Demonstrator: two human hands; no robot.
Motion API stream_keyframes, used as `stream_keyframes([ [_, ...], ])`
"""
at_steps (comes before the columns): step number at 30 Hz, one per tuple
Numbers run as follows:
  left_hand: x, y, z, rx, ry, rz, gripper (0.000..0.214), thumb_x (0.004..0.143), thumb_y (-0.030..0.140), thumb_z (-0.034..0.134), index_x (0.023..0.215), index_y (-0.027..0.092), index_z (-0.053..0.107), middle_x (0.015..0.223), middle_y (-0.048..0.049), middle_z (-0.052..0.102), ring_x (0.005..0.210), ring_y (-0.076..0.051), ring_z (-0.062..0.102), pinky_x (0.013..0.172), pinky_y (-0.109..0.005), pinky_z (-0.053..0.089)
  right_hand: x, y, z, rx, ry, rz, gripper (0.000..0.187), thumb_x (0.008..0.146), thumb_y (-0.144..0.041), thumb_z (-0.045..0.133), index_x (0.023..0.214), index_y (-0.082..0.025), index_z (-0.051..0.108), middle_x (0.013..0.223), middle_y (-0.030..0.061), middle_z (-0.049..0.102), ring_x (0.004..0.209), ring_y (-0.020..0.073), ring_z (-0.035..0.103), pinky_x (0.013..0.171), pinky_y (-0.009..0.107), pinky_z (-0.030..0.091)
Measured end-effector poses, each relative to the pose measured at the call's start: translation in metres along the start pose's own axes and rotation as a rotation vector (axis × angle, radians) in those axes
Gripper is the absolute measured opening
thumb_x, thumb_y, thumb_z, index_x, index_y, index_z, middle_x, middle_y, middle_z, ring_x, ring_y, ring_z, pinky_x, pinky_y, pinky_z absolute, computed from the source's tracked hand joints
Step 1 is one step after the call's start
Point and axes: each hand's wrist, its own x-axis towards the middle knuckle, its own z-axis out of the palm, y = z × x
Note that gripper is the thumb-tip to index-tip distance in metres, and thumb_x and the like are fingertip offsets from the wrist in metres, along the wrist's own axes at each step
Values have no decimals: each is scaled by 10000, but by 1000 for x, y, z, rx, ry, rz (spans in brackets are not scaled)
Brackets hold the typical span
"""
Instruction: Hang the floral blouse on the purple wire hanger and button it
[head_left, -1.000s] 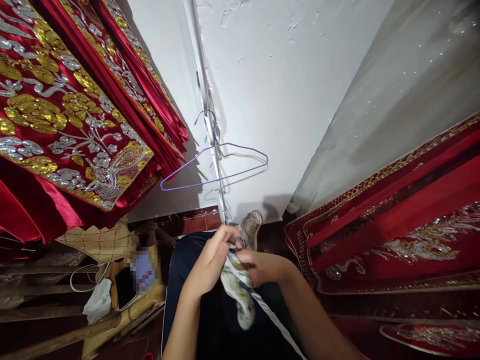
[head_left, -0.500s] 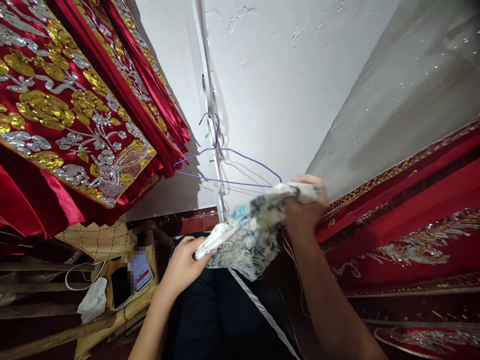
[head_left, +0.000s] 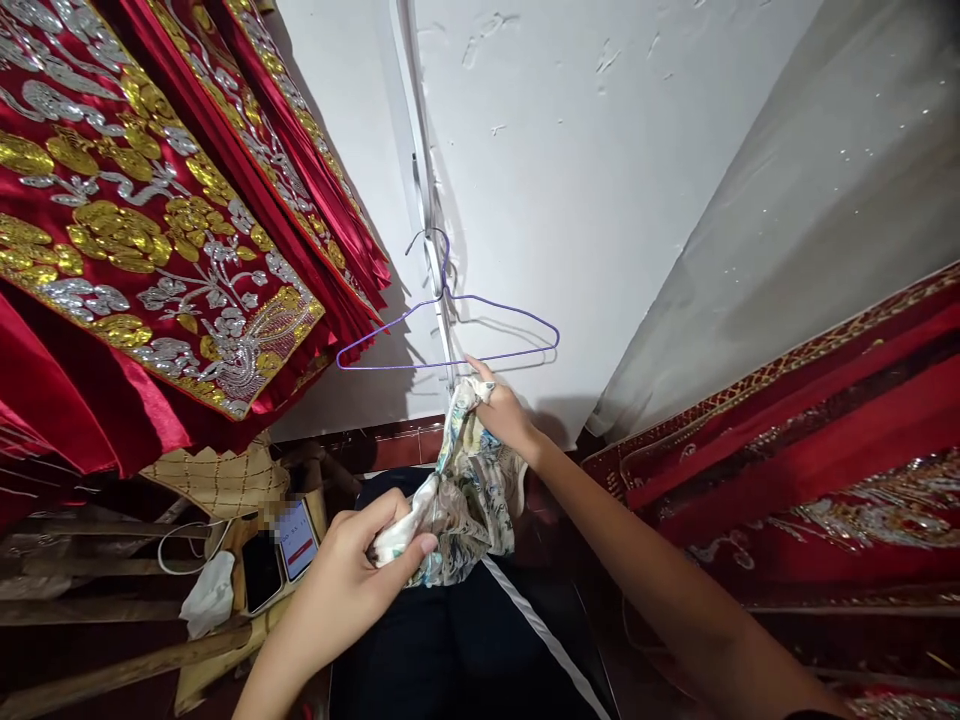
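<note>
As the floral-print cloth (head_left: 476, 500) shifted: half a second earlier I saw it stretched wide toward the right of the frame; by this moment its far end had come in to the centre and the middle had bunched into loose folds.
What the shift meant: I judged that the cloth was being rearranged between two grips, with slack to work with.
Cloth's place: it hung at lower centre of the frame, above the dark trousers (head_left: 420, 650).
Cloth's long axis: its pale gathered edge slanted from lower left to upper right; the upper end pointed at the purple wire hanger (head_left: 420, 366), and folds drooped toward the bottom of the frame.
Left hand (head_left: 360, 565): it was curled round the lower-left end, thumb on top.
Right hand (head_left: 510, 415): it gripped the upper end, some fingers hidden; one finger stuck out by the hanger's lower bar, and I could not tell whether they touched.
</note>
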Motion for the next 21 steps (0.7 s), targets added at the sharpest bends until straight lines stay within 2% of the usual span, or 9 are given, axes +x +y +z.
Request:
stream_keyframes([
  [3, 2, -4, -1, 76, -88, -29, 346, 952, 460, 528, 737, 214, 414, 673, 42, 425, 610, -117, 403, 566, -215, 304, 5, 2, -11, 9, -91, 20, 467, 699, -154, 562, 1152, -213, 660, 560, -71, 551, 540, 131, 424, 574, 236, 353],
  [6, 6, -4, -4, 212, -130, -47, 299, 964, 473, 489, 796, 226, 499, 658, 33, 504, 599, -143, 475, 573, -233, 298, 12, -1, -15, -16, -94, 4, 415, 705, -160, 543, 1099, -223, 658, 550, -76, 527, 538, 132, 416, 567, 235, 325],
  [8, 11, -11, -7, 332, -137, -84, 280, 966, 452, 477, 825, 232, 577, 649, 6, 573, 600, -176, 539, 577, -252, 299, 13, -5, -15, -64, -57, -52, 303, 729, -173, 510, 991, -215, 658, 567, -66, 517, 554, 128, 408, 566, 234, 307],
  [11, 21, -33, -19, 431, -140, -181, 318, 945, 398, 486, 727, 222, 637, 658, -57, 655, 598, -218, 602, 573, -273, 329, 4, -6, -21, -98, -7, -129, 95, 741, -176, 469, 739, -197, 561, 571, -49, 435, 564, 116, 338, 541, 243, 264],
  [14, 36, -54, -37, 411, -38, -133, 262, 898, 359, 521, 764, 212, 692, 830, -112, 739, 747, -262, 677, 663, -298, 436, -13, -6, -33, -93, 24, -187, 164, 751, -188, 478, 624, -219, 379, 553, -56, 284, 557, 109, 241, 517, 261, 209],
  [16, 47, -57, -50, 391, 80, -47, 258, 887, 353, 512, 890, 200, 720, 1091, -135, 735, 972, -288, 682, 813, -329, 478, -23, -9, -41, -102, 70, -237, 267, 757, -192, 497, 610, -231, 277, 551, -60, 222, 553, 107, 204, 514, 269, 185],
  [18, 58, -55, -61, 390, 171, -22, 314, 893, 366, 480, 984, 183, 717, 1236, -132, 686, 1090, -295, 648, 905, -350, 471, -29, -17, -48, -111, 125, -269, 319, 748, -174, 507, 611, -232, 225, 551, -60, 198, 546, 103, 193, 512, 274, 175],
  [19, 64, -53, -64, 389, 187, -38, 338, 895, 381, 467, 1001, 176, 715, 1224, -126, 690, 1081, -296, 649, 910, -355, 472, -31, -22, -50, -114, 147, -278, 319, 740, -161, 510, 608, -230, 228, 551, -59, 200, 543, 102, 197, 512, 275, 176],
  [21, 76, -51, -66, 362, 125, -97, 377, 898, 429, 450, 966, 172, 718, 1077, -98, 733, 980, -292, 668, 854, -350, 487, -34, -31, -52, -122, 176, -295, 299, 731, -149, 515, 596, -225, 259, 554, -56, 219, 545, 102, 221, 516, 274, 186],
])
